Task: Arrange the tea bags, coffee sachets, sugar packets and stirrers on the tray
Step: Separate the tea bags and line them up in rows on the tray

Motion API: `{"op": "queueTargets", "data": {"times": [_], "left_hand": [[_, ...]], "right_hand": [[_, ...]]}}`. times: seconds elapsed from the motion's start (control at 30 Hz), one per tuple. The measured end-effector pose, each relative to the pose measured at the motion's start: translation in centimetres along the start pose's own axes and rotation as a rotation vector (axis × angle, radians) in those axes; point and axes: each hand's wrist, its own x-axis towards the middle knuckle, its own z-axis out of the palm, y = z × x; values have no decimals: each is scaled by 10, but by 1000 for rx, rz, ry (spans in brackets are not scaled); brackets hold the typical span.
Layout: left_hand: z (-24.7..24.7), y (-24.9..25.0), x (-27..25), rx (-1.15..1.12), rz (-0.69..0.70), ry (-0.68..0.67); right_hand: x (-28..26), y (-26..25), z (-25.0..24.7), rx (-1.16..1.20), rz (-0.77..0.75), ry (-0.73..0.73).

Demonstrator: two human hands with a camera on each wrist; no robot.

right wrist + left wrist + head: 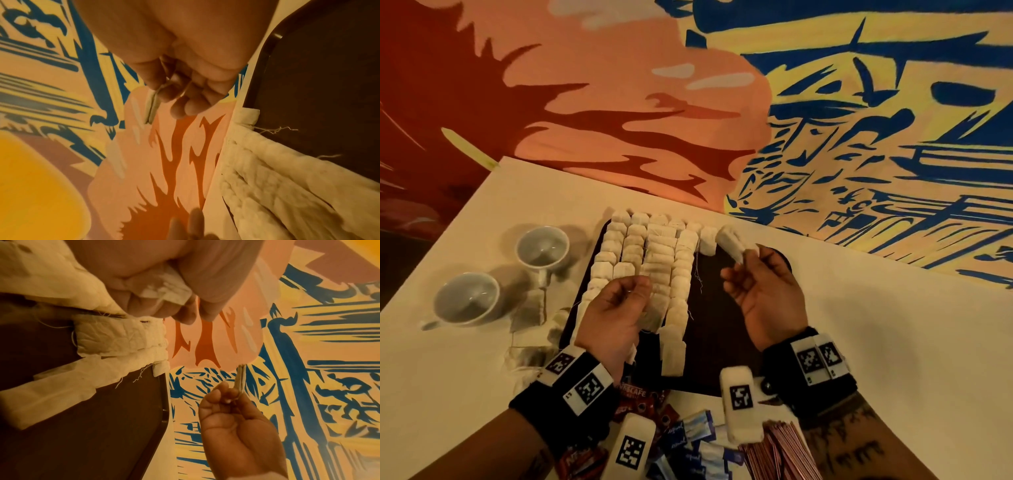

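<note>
While the right hand [763, 291] pinches 1 pale tea bag [731, 244] between thumb and fingertips above the tray's far right part, the bag hangs tilted, a soft crinkled paper pouch with clipped corners; seen edge-on from the wrist views it is thin and flat [151, 110]. The left hand [616, 308] has its fingers curled round a small bunch of tea bags [164, 288], held above the rows. Those rows of tea bags [640, 253] lie overlapping like shingles in about 5 columns across the left and middle of the dark, smooth, round-cornered tray [722, 342], loose white strings trailing onto its bare right side. Just before the tray's near edge lie red glossy coffee sachets [640, 397], blue-and-white sugar packets [695, 431] and a bundle of thin pinkish stirrers [780, 448]. Left of the tray, on the pale table [876, 342], stand 2 glazed white cups [542, 246], with more loose tea bags [530, 308] near them.
</note>
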Motion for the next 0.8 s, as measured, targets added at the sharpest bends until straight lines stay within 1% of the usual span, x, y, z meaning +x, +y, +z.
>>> {"op": "queueTargets", "data": {"times": [0.03,0.07,0.1,0.17,0.2,0.27,0.3,0.37,0.43,0.5,0.57,0.7,0.8], "left_hand": [[0,0,1,-25,-18,1],[-1,2,1,-41,-39,7],[-3,2,3,-45,-53,17],[-8,1,7,-20,-73,32],[-11,1,10,-4,-86,31],[-17,0,13,1,-126,20],[-19,0,14,2,-145,17],[-23,0,15,3,-166,21],[-26,-1,15,-10,-186,32],[-30,-1,15,-45,-202,34],[-33,-1,15,-77,-204,22],[-38,0,15,-93,-195,16],[-41,1,15,-94,-182,11]], "right_hand": [[8,0,-1,-21,-13,5],[16,0,-3,-93,-28,8],[25,2,-7,-231,-47,12],[46,6,-13,-666,-92,-19],[57,7,-17,-907,-105,-72],[78,8,-20,-1330,-104,-240],[87,9,-20,-1491,-102,-331],[103,12,-17,-1703,-72,-488],[118,18,-12,-1854,-26,-603],[134,24,-6,-1972,-25,-647],[150,29,-1,-2023,-81,-619],[173,30,7,-1944,-173,-482],[185,31,12,-1959,-198,-469]]}}
